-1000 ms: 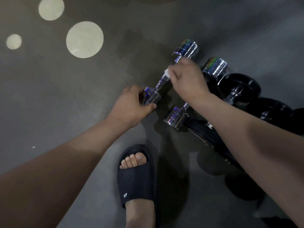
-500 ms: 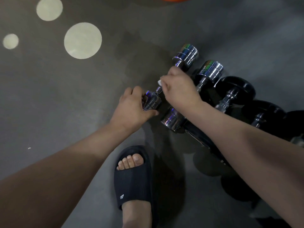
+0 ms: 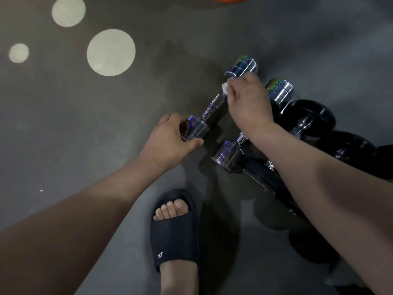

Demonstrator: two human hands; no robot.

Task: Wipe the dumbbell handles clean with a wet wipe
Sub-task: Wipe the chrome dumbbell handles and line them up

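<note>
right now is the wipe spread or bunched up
Bunched: the wipe is a small white wad in the right hand, against the dumbbell handle.

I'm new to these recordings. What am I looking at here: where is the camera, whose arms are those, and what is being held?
There is no machine here. The camera sits on a person's head and looks down, so the two arms are the wearer's own. The left hand grips the near end of a chrome dumbbell down by the grey floor. The right hand pinches a white wet wipe against that dumbbell's handle, close to its far head. Beside it lie a second chrome dumbbell and several black dumbbells. At the bottom is the wearer's foot in a dark slipper.
</note>
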